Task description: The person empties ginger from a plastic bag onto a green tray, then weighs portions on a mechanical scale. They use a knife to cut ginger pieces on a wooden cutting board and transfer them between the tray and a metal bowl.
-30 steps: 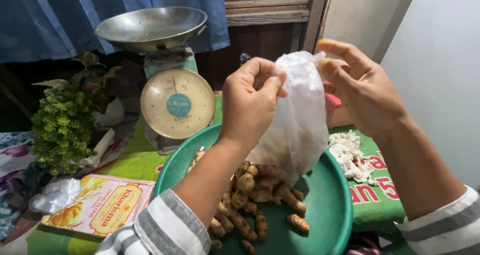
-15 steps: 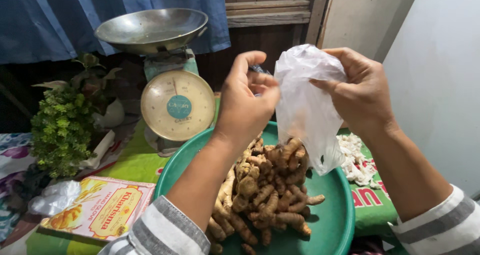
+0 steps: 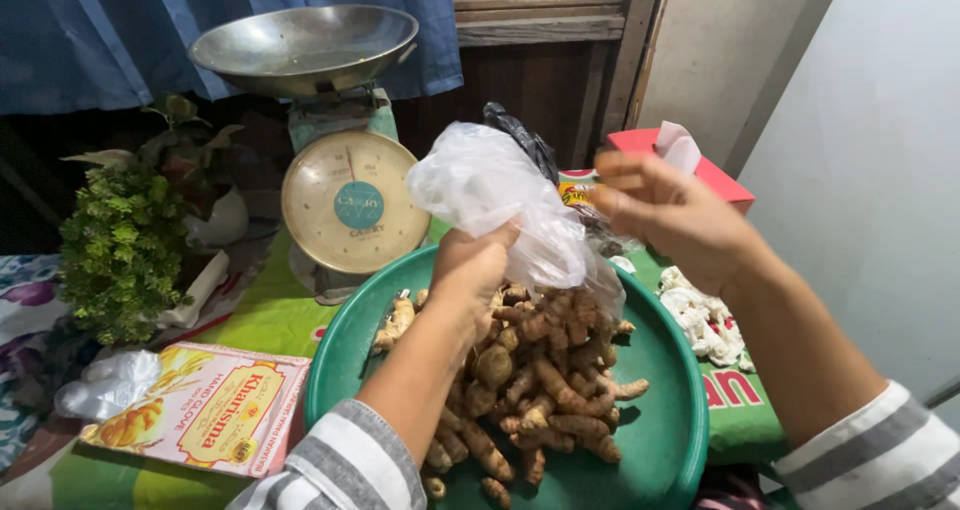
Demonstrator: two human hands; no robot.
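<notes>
The turmeric roots [image 3: 535, 385] lie heaped in the green basin [image 3: 660, 440]; the left hand [image 3: 470, 270] pinches the emptied plastic bag [image 3: 495, 195], the right hand [image 3: 670, 220] hovers half-spread.

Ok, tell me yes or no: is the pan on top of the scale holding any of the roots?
No: the metal pan on the scale shows no roots, while the brown roots lie piled in the green basin.

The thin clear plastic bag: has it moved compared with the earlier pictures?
Yes. The thin clear plastic bag went left and down: earlier it hung well right of the round scale dial, now it sits beside the dial, gripped by the left hand.
</notes>
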